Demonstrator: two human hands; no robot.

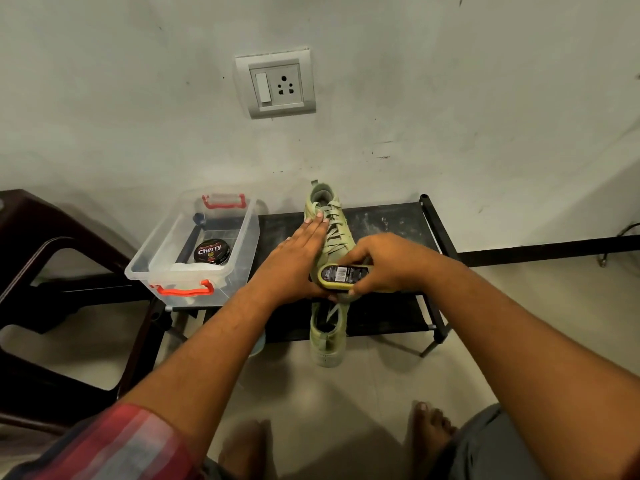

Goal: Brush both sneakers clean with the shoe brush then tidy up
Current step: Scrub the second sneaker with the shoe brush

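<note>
I judge I'm mid-task. One sneaker (pixel 332 216) lies on the bench (pixel 391 220) under my hands, and the second sneaker (pixel 327 337) waits just below the bench's near edge. I can't tell if either is clean. Tidying is left: the clear box (pixel 152 268) on the bench's left end holds the polish tin (pixel 212 251). My left hand (pixel 298 261) presses flat, fingers straight, on the sneaker's side. My right hand (pixel 388 261) curls round the shoe brush (pixel 343 275) at its toe.

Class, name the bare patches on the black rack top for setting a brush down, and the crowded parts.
Free: rack top between the far sneaker and the right rail; a narrower strip between it and the clear storage box. Crowded: the middle, where left hand, right hand and shoe brush meet.
</note>
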